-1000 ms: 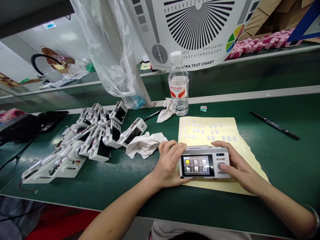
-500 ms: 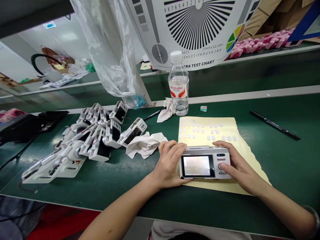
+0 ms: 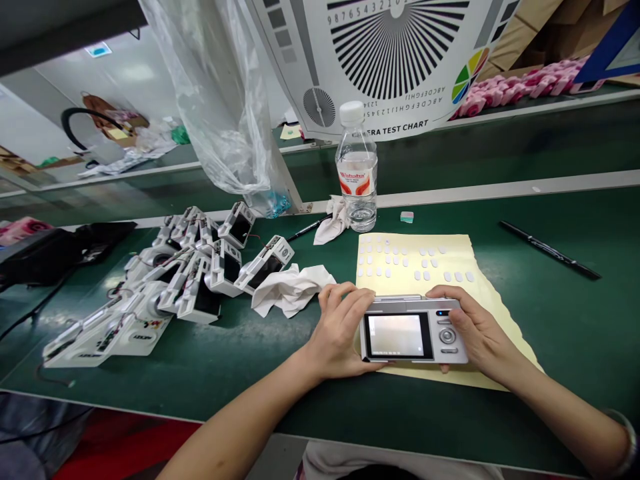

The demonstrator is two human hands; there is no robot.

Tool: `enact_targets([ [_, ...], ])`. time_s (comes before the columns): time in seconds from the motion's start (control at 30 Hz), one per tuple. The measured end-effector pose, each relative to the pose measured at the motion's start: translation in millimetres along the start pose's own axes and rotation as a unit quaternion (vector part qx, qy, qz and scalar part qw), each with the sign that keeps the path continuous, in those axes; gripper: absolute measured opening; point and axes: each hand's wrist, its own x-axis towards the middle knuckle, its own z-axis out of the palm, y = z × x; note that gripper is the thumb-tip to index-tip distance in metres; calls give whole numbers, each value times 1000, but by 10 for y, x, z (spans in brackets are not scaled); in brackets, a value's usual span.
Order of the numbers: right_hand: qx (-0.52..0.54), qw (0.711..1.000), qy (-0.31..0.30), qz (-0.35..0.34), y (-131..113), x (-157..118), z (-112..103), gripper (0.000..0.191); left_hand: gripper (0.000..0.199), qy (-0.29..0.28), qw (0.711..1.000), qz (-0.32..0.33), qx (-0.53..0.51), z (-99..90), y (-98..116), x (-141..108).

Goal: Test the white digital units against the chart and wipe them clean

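Note:
A silver camera (image 3: pixel 437 337) is held level above a yellow sheet (image 3: pixel 493 300), its lit screen facing me. My left hand (image 3: pixel 337 330) grips its left end, fingers on the top edge and thumb below. Around the right end is my right hand (image 3: pixel 483 333), with the index finger on the top edge and the thumb on the back near the upper right buttons. The round dial shows uncovered. Several small pale oval pieces sit in rows on the sheet beyond the camera.
Several white camera bodies (image 3: pixel 200 293) with wires lie piled at the left, beside a crumpled white cloth (image 3: pixel 290 290). A water bottle (image 3: pixel 357 173) stands behind the sheet. A black pen (image 3: pixel 550 250) lies at the right. A test chart (image 3: pixel 400 67) hangs at the back.
My right thumb has moved up off the round dial towards the upper buttons. The camera has shifted slightly right and down. Both hands still hold it.

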Motion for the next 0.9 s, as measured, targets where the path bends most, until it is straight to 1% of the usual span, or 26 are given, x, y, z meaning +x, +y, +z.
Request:
enact_targets([
  [0.07,3,1000,13,3,-9,-9,9,46,72,-3,1000,0,-2,0,1,-1],
  [0.33,-5,1000,13,-1,-9,-15,15,44,75,-5,1000,-2,-2,-2,5,-6],
  [0.9,14,1000,19,1,-32,-22,34,44,69,-1,1000,0,-1,4,9,-1],
])
